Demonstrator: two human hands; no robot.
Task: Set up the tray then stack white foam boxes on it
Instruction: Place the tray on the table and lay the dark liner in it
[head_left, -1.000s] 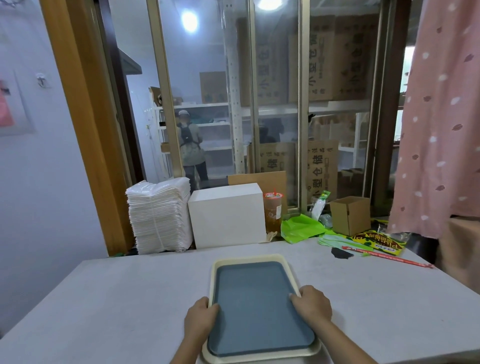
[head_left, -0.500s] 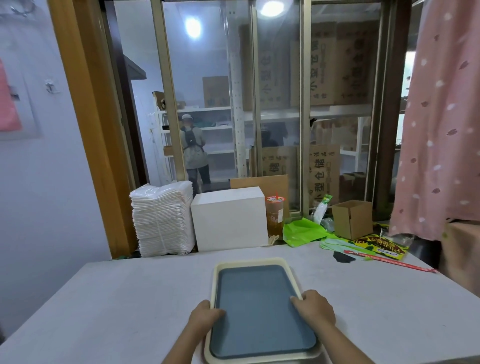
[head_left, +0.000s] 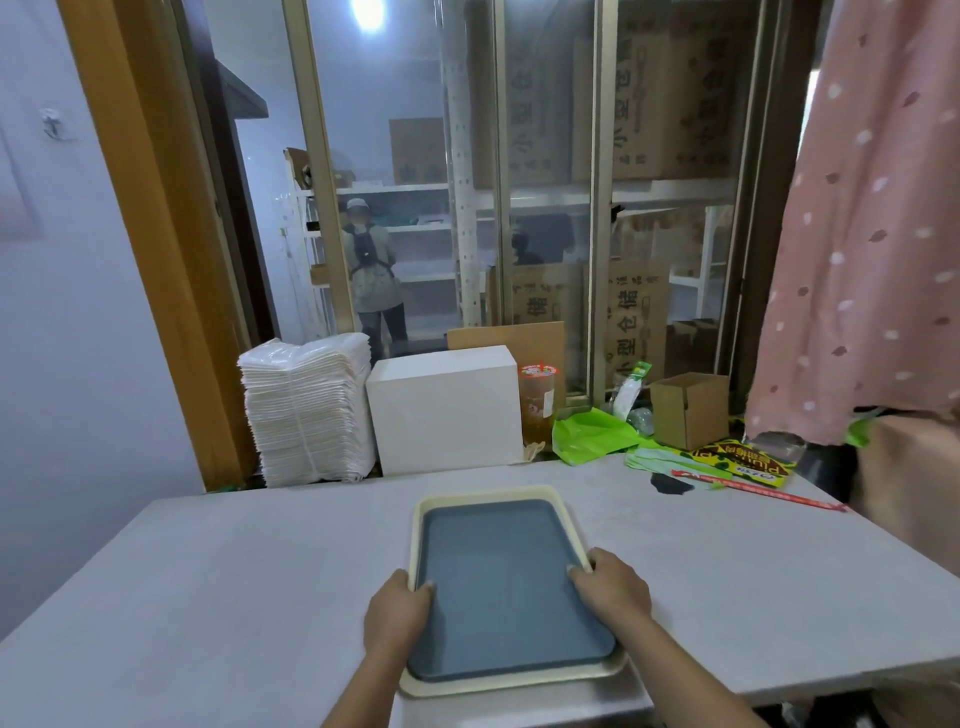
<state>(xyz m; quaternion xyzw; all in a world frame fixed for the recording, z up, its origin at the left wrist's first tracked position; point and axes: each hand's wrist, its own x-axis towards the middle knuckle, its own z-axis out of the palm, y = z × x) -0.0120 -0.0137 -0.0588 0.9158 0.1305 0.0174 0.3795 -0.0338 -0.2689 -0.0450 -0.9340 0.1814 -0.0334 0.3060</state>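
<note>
A cream-rimmed tray (head_left: 485, 493) with a grey-blue inner surface lies flat on the near middle of the grey table. My left hand (head_left: 397, 616) grips its left rim and my right hand (head_left: 613, 590) grips its right rim. A tall stack of flattened white foam boxes (head_left: 309, 410) wrapped in clear plastic stands at the back left, beyond the table's far edge. Beside that stack stands a large white foam box (head_left: 447, 410).
A grey table (head_left: 234, 587) spans the view. Behind its far edge stand a drink cup (head_left: 537, 405), a green plastic bag (head_left: 592, 434) and a small cardboard box (head_left: 688, 408). Colourful packets (head_left: 743, 462) lie at the back right. A pink curtain (head_left: 878, 234) hangs on the right. Glass window panes rise behind everything.
Both hands keep their hold on the tray's sides. The tray sits in about the same spot on the table. The camera has tipped slightly downward.
</note>
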